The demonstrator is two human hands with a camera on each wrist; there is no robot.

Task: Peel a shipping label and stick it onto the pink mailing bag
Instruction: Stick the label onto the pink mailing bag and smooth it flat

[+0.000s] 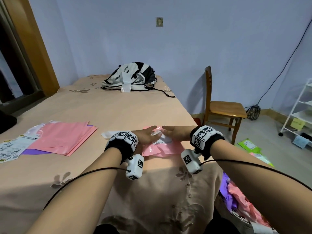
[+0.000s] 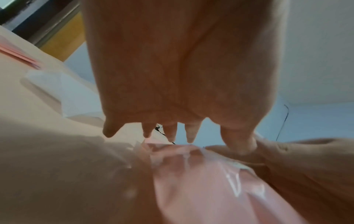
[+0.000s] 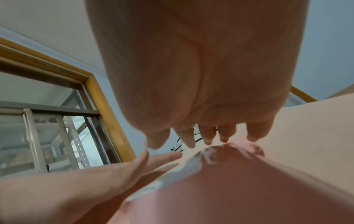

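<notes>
A pink mailing bag [image 1: 162,150] lies on the bed in front of me, with a white shipping label [image 1: 165,139] on its far part. My left hand [image 1: 148,135] lies flat with straight fingers on the label and bag. My right hand [image 1: 173,130] lies beside it, fingers straight, fingertips nearly meeting the left's. In the left wrist view the left hand [image 2: 170,131] hovers close over the shiny bag [image 2: 210,189]. In the right wrist view the right hand [image 3: 206,136] stretches over the bag [image 3: 239,181] and the label's edge [image 3: 172,174]. Neither hand grips anything.
A crumpled white backing paper [image 1: 108,133] lies left of my left wrist. Further left are a stack of pink bags [image 1: 62,137] and label sheets [image 1: 11,147]. A backpack [image 1: 131,78] sits at the bed's far end; a wooden chair [image 1: 222,108] stands right.
</notes>
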